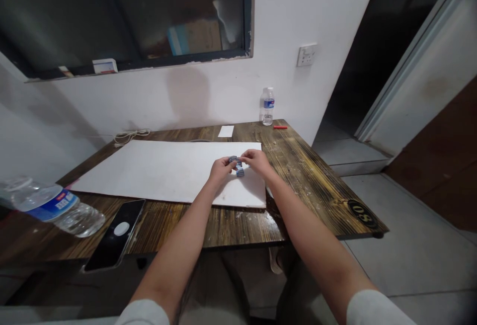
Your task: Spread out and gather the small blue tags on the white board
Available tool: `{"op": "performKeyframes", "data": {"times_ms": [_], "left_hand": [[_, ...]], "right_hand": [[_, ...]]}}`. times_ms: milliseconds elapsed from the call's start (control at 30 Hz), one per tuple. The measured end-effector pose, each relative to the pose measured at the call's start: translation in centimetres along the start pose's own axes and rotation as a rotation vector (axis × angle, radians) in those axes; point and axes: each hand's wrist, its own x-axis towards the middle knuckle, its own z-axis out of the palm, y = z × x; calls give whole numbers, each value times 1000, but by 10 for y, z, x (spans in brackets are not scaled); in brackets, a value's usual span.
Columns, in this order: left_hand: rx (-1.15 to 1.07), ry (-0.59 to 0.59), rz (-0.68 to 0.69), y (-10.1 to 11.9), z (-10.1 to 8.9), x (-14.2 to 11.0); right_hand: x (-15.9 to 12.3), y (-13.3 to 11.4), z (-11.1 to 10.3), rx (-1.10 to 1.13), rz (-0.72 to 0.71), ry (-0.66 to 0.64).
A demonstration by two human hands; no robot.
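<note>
Blue cylinders (237,166) pinched, left hand (221,170), right hand (256,161)

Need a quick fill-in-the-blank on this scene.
The left hand and right hand hold a small blue-and-silver object over a white board; ____ hands touch it.
A water bottle stands ____ near the far edge of the wooden table.
A second water bottle lies on its ____ beside a phone.
A small ____ stick lies right of the standing bottle.

Missing words: both; upright; side; red.
</note>
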Motion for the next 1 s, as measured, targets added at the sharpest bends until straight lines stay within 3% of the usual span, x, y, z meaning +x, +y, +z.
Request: {"op": "performKeyframes", "data": {"times_ms": [167, 333, 1000], "left_hand": [[-82, 126, -51, -3, -3, 3], [-71, 217, -76, -8, -6, 5], [-8, 255, -113, -11, -8, 4]], "right_hand": [[0, 0, -9, -4, 37, -49], [-3, -3, -13, -232, 27, -145], [-13, -2, -3, -520, 2, -193]]}}
